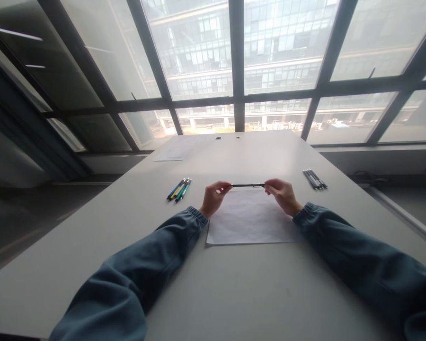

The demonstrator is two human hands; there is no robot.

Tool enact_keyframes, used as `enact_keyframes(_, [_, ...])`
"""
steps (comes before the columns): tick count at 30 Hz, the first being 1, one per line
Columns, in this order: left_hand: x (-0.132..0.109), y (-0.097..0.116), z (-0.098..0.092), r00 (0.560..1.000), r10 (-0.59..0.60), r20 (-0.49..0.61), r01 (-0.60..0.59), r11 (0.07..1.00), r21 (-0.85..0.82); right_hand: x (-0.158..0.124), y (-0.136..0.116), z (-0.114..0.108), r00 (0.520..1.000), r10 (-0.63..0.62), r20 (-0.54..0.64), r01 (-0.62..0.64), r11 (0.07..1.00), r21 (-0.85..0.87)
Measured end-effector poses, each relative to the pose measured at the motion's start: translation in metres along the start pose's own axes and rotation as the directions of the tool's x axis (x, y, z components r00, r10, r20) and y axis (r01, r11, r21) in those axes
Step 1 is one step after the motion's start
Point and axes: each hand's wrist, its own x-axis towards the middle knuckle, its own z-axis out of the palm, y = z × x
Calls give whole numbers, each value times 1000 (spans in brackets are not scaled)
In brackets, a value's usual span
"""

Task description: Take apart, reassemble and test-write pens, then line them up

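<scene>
A slim black pen (247, 185) is held level between my two hands, over the far edge of a white sheet of paper (252, 222). My left hand (215, 196) pinches its left end between thumb and fingers. At the other end, where a clip shows, my right hand (283, 194) has a like pinch. To the left of my left hand lies a small group of coloured pens (178, 190), with blue, yellow and green among them. Several dark pens (315, 179) lie side by side to the right of my right hand.
The white table (213, 293) stretches ahead to a wall of large windows with dark frames (237, 61). More paper (173, 150) lies at the table's far left. Two small dark round spots (218, 138) show near the far edge. A dark curtain (28, 109) hangs at left.
</scene>
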Motion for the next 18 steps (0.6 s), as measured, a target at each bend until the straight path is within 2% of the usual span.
enact_keyframes(18, [0,-1,-1,1000,-16,6,15,1000,22,1,6,-2,1000,-17,16,17,999,-33])
